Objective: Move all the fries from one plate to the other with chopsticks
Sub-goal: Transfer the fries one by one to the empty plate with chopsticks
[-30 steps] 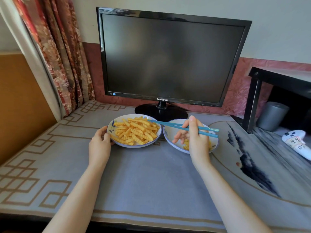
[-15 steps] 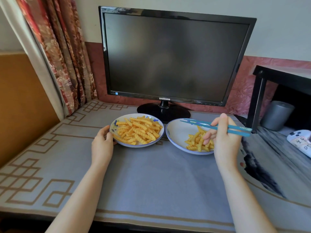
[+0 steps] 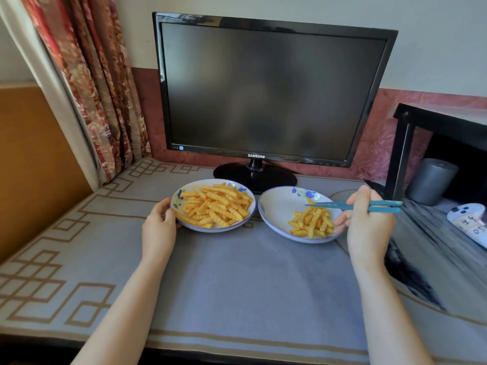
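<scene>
While most of the crinkle-cut fries (image 3: 214, 206) sit heaped on the left plate (image 3: 181, 194), a smaller pile (image 3: 312, 223) lies on the near right part of the right plate (image 3: 279, 209). The two white, blue-rimmed plates stand side by side, almost touching, toward the far edge of the table (image 3: 250, 285), about midway along it.

A pair of blue chopsticks (image 3: 334, 206) is pinched in the right hand (image 3: 369, 227). They lie nearly level, with their tips over the right plate just above the smaller pile. Whether the tips hold a fry is too small to tell. The left hand (image 3: 158, 230) grips the left rim of the left plate, fingers curled round its edge, steadying it.

Judging by the two piles, roughly a quarter of the job looks done, and the bulk of the fries remains to be carried across.

Behind the plates stands a dark monitor (image 3: 271, 88). A floral curtain (image 3: 100, 101) hangs at the far left corner. A grey canister (image 3: 429, 180) and a white controller (image 3: 469, 222) lie off to the right.
</scene>
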Demonstrator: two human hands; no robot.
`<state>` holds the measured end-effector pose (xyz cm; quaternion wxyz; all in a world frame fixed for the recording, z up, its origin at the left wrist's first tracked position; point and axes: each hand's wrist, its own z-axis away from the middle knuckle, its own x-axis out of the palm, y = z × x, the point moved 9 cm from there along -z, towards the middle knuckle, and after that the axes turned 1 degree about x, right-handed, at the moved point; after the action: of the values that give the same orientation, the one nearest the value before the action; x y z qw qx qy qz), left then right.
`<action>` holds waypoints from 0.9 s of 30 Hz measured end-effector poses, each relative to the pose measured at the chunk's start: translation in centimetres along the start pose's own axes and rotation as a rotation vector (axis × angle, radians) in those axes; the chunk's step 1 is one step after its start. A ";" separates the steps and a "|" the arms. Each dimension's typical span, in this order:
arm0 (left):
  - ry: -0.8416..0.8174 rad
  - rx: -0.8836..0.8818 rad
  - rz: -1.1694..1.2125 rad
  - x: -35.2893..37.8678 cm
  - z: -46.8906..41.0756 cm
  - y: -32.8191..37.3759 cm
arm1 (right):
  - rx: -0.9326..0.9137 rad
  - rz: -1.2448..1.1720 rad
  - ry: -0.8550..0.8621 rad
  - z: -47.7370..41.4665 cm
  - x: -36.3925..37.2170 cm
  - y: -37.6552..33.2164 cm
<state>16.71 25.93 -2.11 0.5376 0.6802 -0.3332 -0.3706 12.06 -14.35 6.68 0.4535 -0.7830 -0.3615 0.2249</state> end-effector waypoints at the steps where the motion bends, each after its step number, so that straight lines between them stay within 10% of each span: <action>1: 0.001 0.001 -0.001 0.0 0.0 0.0 | 0.005 -0.001 0.000 0.0 -0.1 0.0; 13: 0.003 0.004 -0.004 0.0 -0.1 0.0 | 0.056 -0.174 0.073 0.7 0.1 -0.5; 27: 0.009 0.002 -0.011 0.0 0.0 0.2 | 0.165 -0.327 -0.223 3.8 7.7 -1.0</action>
<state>16.67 25.86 -1.88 0.5365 0.6840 -0.3274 -0.3703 13.99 -6.03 5.54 0.5036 -0.6445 -0.5120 0.2624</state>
